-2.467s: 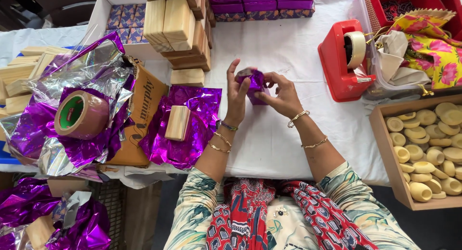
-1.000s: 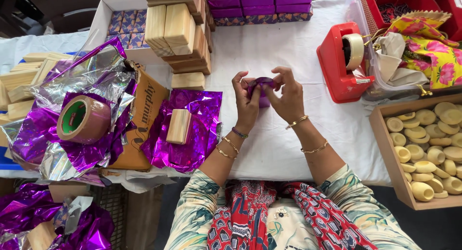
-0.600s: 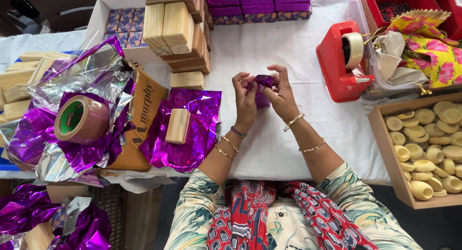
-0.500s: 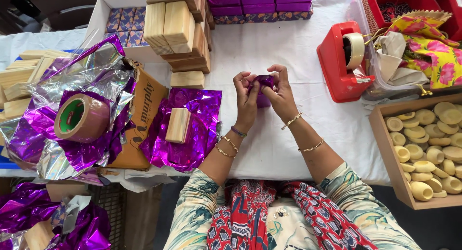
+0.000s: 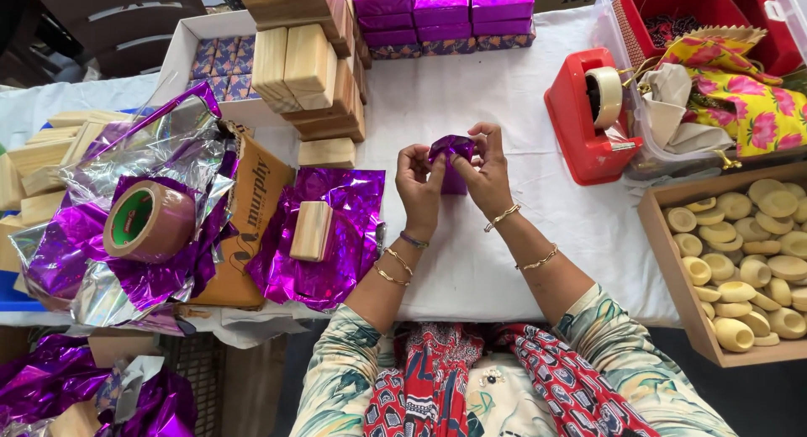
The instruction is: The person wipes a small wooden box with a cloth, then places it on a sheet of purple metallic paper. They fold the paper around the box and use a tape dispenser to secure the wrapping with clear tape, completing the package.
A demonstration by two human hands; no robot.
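Just left of the red plastic tape dispenser (image 5: 586,118), over the white tablecloth (image 5: 504,252), both hands grasp a small block half-wrapped in shiny purple foil (image 5: 452,155). The left hand (image 5: 419,185) pinches the foil on the block's left side, while the right hand (image 5: 486,172) closes over its top and right side, fingertips pressing a fold down. The block is held a little above the cloth, upright between the palms.

Judging by the crumpled top edge, the step in hand looks like folding in the end flaps of the wrap; the next move would call for flattening those flaps tight and fixing them, for which tape from the dispenser seems handy.

Further left of the dispenser, a bare pale wooden block (image 5: 311,229) lies on a flat sheet of purple foil (image 5: 336,252). Beyond that sits a brown roll of packing tape (image 5: 147,223) on loose foil. Behind the dispenser's left side stand stacked wooden blocks (image 5: 307,67) and finished purple-wrapped boxes (image 5: 441,8). Below and to the dispenser's right, a wooden tray of pale yellow rounded pieces (image 5: 744,260) rests at the table's edge.
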